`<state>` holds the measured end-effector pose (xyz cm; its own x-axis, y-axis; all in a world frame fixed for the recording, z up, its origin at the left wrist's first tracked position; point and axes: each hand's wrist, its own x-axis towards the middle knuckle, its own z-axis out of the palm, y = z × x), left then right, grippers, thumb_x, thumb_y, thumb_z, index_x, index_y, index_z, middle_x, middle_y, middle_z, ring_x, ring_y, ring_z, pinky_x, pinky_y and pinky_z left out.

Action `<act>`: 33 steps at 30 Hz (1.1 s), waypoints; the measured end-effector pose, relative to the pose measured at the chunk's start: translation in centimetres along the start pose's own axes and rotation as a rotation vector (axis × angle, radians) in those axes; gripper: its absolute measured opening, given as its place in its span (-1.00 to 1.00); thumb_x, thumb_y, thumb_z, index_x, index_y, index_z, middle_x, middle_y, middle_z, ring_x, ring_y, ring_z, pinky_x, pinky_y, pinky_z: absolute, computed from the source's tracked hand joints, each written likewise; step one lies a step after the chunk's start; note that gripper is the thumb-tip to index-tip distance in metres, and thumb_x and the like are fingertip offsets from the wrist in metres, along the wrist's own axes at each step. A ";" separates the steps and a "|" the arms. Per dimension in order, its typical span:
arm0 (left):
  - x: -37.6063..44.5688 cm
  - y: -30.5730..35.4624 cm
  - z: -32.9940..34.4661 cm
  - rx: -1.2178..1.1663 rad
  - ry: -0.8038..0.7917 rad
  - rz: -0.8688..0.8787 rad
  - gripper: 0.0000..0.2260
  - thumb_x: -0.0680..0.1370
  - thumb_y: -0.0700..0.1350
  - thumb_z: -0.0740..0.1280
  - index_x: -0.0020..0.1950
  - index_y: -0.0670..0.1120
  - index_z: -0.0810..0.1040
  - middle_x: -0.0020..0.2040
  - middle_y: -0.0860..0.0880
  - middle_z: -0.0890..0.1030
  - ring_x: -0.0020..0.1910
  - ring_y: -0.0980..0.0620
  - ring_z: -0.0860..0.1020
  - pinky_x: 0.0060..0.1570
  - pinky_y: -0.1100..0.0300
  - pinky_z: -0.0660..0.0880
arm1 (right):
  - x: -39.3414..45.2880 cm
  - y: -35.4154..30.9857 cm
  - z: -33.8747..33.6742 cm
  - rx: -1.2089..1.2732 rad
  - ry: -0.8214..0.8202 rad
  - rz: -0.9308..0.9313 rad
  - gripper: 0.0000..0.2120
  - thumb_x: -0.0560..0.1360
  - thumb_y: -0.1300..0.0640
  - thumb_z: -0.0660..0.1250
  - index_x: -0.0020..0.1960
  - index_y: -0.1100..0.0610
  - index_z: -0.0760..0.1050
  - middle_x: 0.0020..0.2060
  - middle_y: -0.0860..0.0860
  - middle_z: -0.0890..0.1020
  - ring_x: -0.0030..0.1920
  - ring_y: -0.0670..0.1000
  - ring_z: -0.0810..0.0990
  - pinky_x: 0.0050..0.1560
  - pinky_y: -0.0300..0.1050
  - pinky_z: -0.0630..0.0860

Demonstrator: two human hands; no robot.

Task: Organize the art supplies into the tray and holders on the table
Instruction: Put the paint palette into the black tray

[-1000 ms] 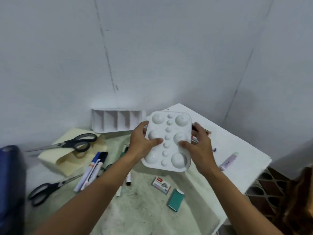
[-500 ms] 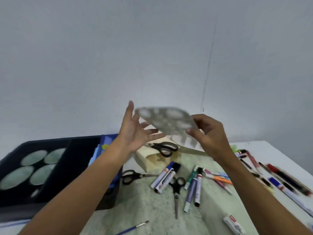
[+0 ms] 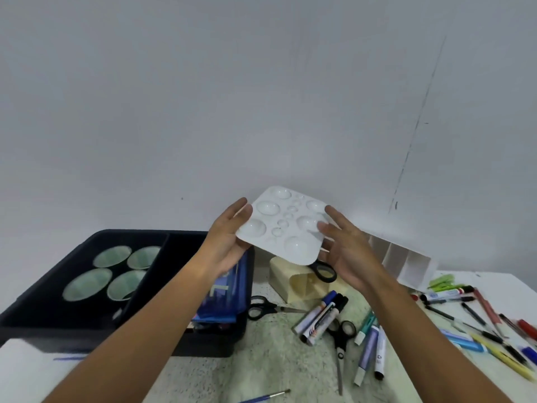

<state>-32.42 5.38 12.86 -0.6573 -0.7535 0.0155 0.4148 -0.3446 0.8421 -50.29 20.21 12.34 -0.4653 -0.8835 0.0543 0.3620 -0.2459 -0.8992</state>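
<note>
A white paint palette point(image 3: 286, 225) with round wells is up in the air above the table, tilted toward me. My left hand point(image 3: 228, 242) holds its left edge and my right hand point(image 3: 347, 251) holds its right edge, thumb on the top face. Below and to the left stands a black tray point(image 3: 87, 340) with a blue pack point(image 3: 226, 298) in its right section. A white divided holder point(image 3: 406, 263) lies at the right by the wall. A cream holder point(image 3: 299, 285) lies on its side under the palette.
Several pale green cups point(image 3: 112, 255) sit in the tray's left section. Scissors point(image 3: 268, 308) and another pair point(image 3: 341, 344) lie on the table among markers point(image 3: 322, 315). Pens point(image 3: 479, 321) are scattered at the right. A paintbrush point(image 3: 270, 397) lies near the front edge.
The view has swung left, bringing the black tray in. Both hands have lifted the palette off the table's right side and carried it left, above the cream holder.
</note>
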 end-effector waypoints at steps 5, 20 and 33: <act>-1.9 2.6 -5.0 0.234 0.038 0.034 -0.48 0.34 -0.13 0.46 0.28 -0.14 0.48 -0.01 -0.04 0.70 -0.13 -0.01 0.68 -0.31 0.13 0.61 | 2.2 1.2 3.5 -0.089 -0.162 0.092 -0.46 0.26 0.36 0.46 0.21 0.12 0.47 0.04 0.00 0.70 0.01 0.07 0.70 -0.22 -0.05 0.64; -9.2 5.6 -22.7 1.626 -0.164 -0.017 0.01 0.19 0.52 0.37 0.54 0.14 0.20 0.52 0.22 0.15 0.54 0.20 -0.01 0.49 0.09 0.06 | 5.2 9.1 15.6 -0.624 -0.293 0.387 -0.21 0.39 0.51 0.41 0.52 0.34 0.12 0.35 0.17 0.47 -0.03 0.08 0.66 -0.30 -0.10 0.63; -7.0 3.8 -22.3 1.827 -0.294 0.014 -0.22 0.37 0.52 0.08 0.54 0.23 0.16 0.61 0.01 -0.01 0.56 -0.02 -0.23 0.49 -0.23 -0.19 | 6.7 13.7 20.8 -0.860 -0.213 0.395 -0.24 0.44 0.52 0.36 0.53 0.32 0.08 0.51 0.16 0.19 -0.24 0.05 0.62 -0.35 -0.13 0.63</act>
<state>-12.22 -3.11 3.95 -0.8180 -0.5721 -0.0596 -0.5610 0.7706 0.3023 -31.60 2.62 9.40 -0.2500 -0.9144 -0.3184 -0.2926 0.3848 -0.8754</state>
